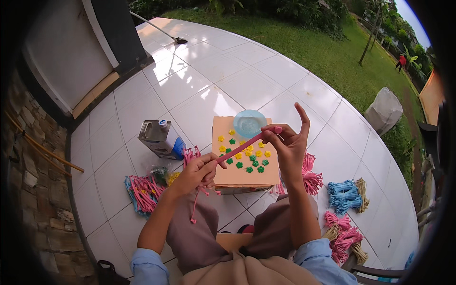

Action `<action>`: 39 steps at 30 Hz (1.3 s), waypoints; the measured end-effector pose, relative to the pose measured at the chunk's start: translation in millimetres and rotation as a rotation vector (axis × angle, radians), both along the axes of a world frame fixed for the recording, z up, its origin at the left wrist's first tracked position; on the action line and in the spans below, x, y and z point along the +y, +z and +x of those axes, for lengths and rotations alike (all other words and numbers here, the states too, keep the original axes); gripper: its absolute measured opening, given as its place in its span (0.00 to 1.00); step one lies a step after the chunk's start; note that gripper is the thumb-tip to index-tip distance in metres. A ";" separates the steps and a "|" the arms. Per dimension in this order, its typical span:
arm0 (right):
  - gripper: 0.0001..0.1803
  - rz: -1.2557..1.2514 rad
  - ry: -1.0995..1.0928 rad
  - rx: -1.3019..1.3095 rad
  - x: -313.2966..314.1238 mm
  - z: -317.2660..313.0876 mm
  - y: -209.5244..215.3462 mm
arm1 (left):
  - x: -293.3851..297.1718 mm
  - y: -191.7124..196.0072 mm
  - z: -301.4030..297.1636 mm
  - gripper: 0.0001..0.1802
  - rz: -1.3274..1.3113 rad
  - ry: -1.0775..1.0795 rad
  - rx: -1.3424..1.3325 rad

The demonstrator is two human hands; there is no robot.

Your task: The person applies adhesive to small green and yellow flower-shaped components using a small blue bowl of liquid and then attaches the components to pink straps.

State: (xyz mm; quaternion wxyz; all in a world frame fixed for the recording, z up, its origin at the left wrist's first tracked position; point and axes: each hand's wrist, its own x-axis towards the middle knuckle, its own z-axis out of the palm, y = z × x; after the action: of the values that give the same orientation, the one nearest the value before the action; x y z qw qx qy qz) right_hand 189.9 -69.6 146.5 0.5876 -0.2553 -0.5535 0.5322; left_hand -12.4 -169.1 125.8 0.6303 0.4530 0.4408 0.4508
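A long pink strip (244,148) with a knobbed end is stretched slantwise between my two hands, above a peach-topped cardboard box. My left hand (195,174) is closed around its lower end, and thin pink cords (194,209) with small knobs dangle below that fist. Higher up, my right hand (287,142) pinches the strip close to its knobbed tip between thumb and fingers, with another finger raised. Beneath the strip, several yellow flower pieces (259,154) and green flower pieces (239,165) lie scattered over the box top (223,177). A translucent blue bowl (250,124) rests at its far edge.
A metal can (154,142) stands left of the box. Pink cord bundles (142,192) lie at left; blue bundles (344,195) and more pink bundles (344,237) lie at right on white floor tiles (237,85). A broom (179,40) is farther off.
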 end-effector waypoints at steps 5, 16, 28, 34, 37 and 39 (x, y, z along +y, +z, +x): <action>0.40 -0.009 0.044 -0.386 35.2 15.9 -30.8 | 15.8 -29.4 -2.0 0.13 -0.062 0.093 0.092; 0.25 0.079 0.299 -1.058 80.6 37.4 -119.4 | 32.3 -62.2 -25.8 0.07 -0.293 0.451 -0.239; 0.27 0.205 0.538 -1.061 73.7 -38.4 -137.7 | 44.4 -57.4 -19.4 0.13 -0.247 0.364 -0.127; 0.36 0.375 0.546 -1.168 56.8 -36.4 -155.4 | 47.8 -59.4 -24.0 0.12 -0.307 0.367 -0.095; 0.39 0.446 0.495 -1.100 57.3 -34.3 -162.5 | 50.2 -58.0 -23.4 0.11 -0.318 0.363 -0.105; 0.39 0.413 0.494 -1.108 59.3 -33.7 -163.7 | 51.7 -57.8 -22.5 0.11 -0.325 0.360 -0.098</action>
State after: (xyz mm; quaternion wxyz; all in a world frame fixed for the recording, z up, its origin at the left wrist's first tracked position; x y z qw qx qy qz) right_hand 156.2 -10.4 -17.2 0.1114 -0.2390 -0.9087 0.3237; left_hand -34.9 -117.5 68.0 0.6250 0.2377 0.5499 0.5004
